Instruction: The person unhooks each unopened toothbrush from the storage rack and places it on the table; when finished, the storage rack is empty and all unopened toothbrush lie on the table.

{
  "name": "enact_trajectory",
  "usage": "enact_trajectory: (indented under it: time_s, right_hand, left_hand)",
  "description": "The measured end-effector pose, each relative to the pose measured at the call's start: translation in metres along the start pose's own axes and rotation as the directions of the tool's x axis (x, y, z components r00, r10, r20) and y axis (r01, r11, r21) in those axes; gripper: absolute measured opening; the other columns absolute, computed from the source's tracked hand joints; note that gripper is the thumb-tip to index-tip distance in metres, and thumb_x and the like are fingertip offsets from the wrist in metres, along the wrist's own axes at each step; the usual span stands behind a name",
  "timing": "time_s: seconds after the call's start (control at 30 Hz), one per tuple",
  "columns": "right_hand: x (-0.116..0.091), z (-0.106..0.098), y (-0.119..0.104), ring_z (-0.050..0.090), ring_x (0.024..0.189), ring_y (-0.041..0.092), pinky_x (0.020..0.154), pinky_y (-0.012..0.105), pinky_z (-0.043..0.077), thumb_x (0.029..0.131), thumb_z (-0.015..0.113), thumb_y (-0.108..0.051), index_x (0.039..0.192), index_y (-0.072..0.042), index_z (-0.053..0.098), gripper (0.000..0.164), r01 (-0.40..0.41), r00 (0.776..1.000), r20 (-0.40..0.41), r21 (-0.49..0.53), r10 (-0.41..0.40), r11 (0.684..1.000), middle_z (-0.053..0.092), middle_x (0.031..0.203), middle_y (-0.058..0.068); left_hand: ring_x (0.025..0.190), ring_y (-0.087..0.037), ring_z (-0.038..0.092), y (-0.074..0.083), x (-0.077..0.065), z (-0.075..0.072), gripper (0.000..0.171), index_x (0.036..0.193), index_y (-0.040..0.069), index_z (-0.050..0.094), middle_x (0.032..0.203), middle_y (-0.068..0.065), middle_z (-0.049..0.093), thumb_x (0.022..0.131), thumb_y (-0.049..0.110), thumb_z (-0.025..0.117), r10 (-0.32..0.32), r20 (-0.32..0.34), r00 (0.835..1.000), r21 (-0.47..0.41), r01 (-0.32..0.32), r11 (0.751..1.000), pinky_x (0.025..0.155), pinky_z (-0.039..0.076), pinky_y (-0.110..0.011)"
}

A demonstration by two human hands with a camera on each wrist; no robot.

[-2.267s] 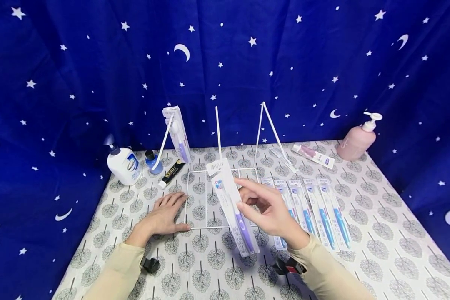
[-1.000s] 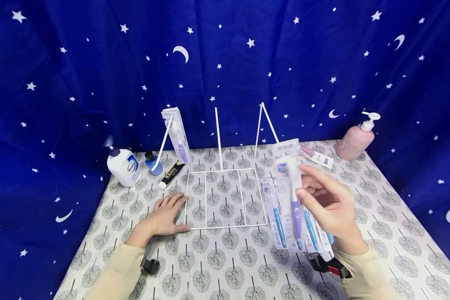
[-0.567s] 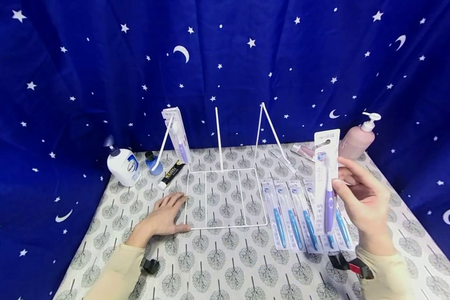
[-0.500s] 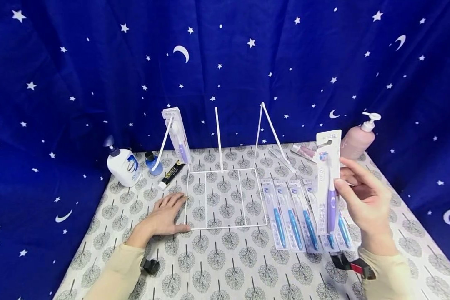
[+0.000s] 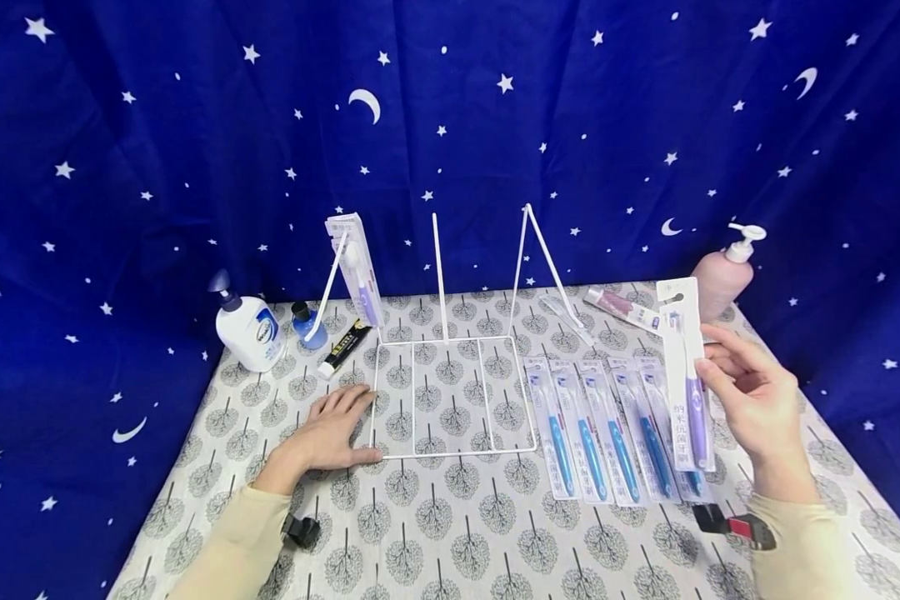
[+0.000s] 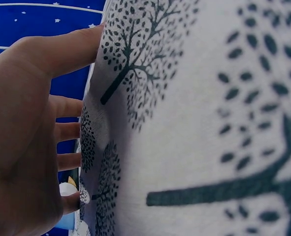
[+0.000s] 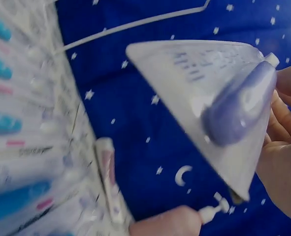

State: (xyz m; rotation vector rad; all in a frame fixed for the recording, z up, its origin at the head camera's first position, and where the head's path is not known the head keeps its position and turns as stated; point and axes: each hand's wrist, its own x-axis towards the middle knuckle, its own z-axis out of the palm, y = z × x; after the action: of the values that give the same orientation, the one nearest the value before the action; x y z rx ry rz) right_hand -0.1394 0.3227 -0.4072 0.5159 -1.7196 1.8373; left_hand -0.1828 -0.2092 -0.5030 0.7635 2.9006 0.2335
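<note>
My right hand (image 5: pixel 753 404) pinches a packaged purple toothbrush (image 5: pixel 694 408) by the edge of its pack, nearly upright, over the right end of a row of packaged blue toothbrushes (image 5: pixel 621 458). In the right wrist view the purple handle (image 7: pixel 234 110) shows through clear plastic, lower end toward the camera. My left hand (image 5: pixel 330 429) lies flat with spread fingers on the table, at the left side of a white wire rack (image 5: pixel 450 454). Its thumb (image 6: pixel 69 51) and fingertips touch the cloth. Purple toothbrush packs (image 5: pixel 356 271) hang on the rack's left prong.
At the left stand a white pump bottle (image 5: pixel 251 333) and a small blue bottle (image 5: pixel 311 327), beside a black toothpaste tube (image 5: pixel 345 348). Behind the row lie a clear pack (image 5: pixel 566 318) and a pink-and-white tube (image 5: pixel 622 310). A pink pump bottle (image 5: pixel 722 279) stands back right.
My right hand has carried the purple toothbrush pack from over the rack rightward to the far end of the blue row, lowering it slightly at the last. The left hand stays put.
</note>
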Motion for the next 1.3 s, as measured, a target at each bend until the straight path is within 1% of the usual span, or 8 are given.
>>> enact_trajectory:
  time_s: [0.17,0.33,0.4,0.53,0.77,0.93,1.1,1.3]
  right_hand:
    - [-0.006,-0.013,0.009,0.065,0.072,0.008,0.062,0.012,0.051,0.076,0.053,0.024,0.116,0.020,0.049,0.041,-0.106,0.994,-0.027,-0.085,0.104,0.991,0.069,0.083,0.005]
    - [-0.010,-0.025,0.018,0.063,0.067,0.004,0.059,0.012,0.050,0.077,0.054,0.021,0.117,0.017,0.050,0.040,-0.161,0.987,-0.041,-0.157,0.157,0.974,0.069,0.080,0.001]
    - [-0.012,-0.031,0.023,0.062,0.065,0.003,0.057,0.011,0.049,0.079,0.055,0.019,0.118,0.016,0.051,0.039,-0.185,0.983,-0.056,-0.217,0.176,0.958,0.068,0.079,-0.002]
    - [-0.019,-0.042,0.033,0.058,0.060,-0.001,0.055,0.009,0.048,0.080,0.059,0.012,0.119,0.013,0.052,0.039,-0.256,0.967,-0.098,-0.355,0.237,0.899,0.067,0.076,-0.009]
    - [-0.026,-0.062,0.051,0.058,0.062,-0.005,0.055,0.009,0.049,0.081,0.058,0.011,0.121,0.010,0.052,0.040,-0.321,0.947,-0.110,-0.374,0.302,0.870,0.066,0.076,-0.010]
    - [-0.029,-0.072,0.060,0.053,0.061,-0.008,0.054,0.006,0.043,0.083,0.061,0.004,0.120,0.005,0.056,0.038,-0.333,0.941,-0.138,-0.550,0.311,0.765,0.062,0.075,-0.019]
    - [-0.034,-0.080,0.069,0.049,0.062,-0.010,0.054,0.006,0.039,0.084,0.061,-0.004,0.119,-0.001,0.058,0.035,-0.353,0.927,-0.147,-0.650,0.344,0.673,0.058,0.074,-0.024]
    - [-0.042,-0.091,0.075,0.049,0.064,-0.012,0.058,0.006,0.037,0.085,0.062,-0.011,0.118,-0.003,0.060,0.034,-0.360,0.911,-0.153,-0.746,0.382,0.560,0.060,0.074,-0.015]
  left_hand:
    - [0.136,-0.032,0.018,0.000,0.000,0.000,0.101,0.145,0.016,0.024,0.151,-0.008,0.019,0.068,0.074,0.054,0.008,-0.004,1.000,-0.004,-0.008,1.000,0.105,0.021,-0.061]
    - [0.137,-0.032,0.018,-0.001,-0.001,0.001,0.101,0.145,0.015,0.024,0.151,-0.007,0.019,0.068,0.075,0.054,0.009,-0.007,1.000,-0.001,-0.009,1.000,0.106,0.021,-0.060]
    - [0.136,-0.032,0.018,-0.001,-0.001,0.001,0.101,0.145,0.015,0.024,0.151,-0.007,0.019,0.068,0.075,0.054,0.013,-0.010,1.000,0.002,-0.013,1.000,0.106,0.021,-0.060]
    - [0.136,-0.032,0.018,-0.001,-0.001,0.003,0.102,0.145,0.015,0.024,0.151,-0.007,0.019,0.068,0.075,0.054,0.013,-0.013,1.000,-0.001,-0.013,1.000,0.106,0.021,-0.060]
    - [0.136,-0.032,0.019,-0.001,0.000,0.001,0.101,0.145,0.016,0.024,0.151,-0.008,0.020,0.068,0.074,0.055,0.014,-0.013,1.000,-0.015,-0.015,1.000,0.106,0.020,-0.059]
    - [0.136,-0.033,0.019,-0.001,0.002,-0.001,0.101,0.145,0.015,0.025,0.151,-0.008,0.020,0.068,0.074,0.055,0.023,-0.021,1.000,-0.016,-0.023,1.000,0.106,0.020,-0.060]
    - [0.136,-0.033,0.020,-0.002,0.000,-0.001,0.101,0.144,0.015,0.026,0.151,-0.009,0.021,0.068,0.073,0.055,0.021,-0.030,0.999,-0.021,-0.021,1.000,0.106,0.021,-0.060]
    - [0.136,-0.032,0.019,-0.001,-0.001,0.000,0.101,0.145,0.016,0.025,0.151,-0.008,0.020,0.068,0.073,0.055,0.014,-0.021,1.000,-0.026,-0.014,1.000,0.106,0.019,-0.060]
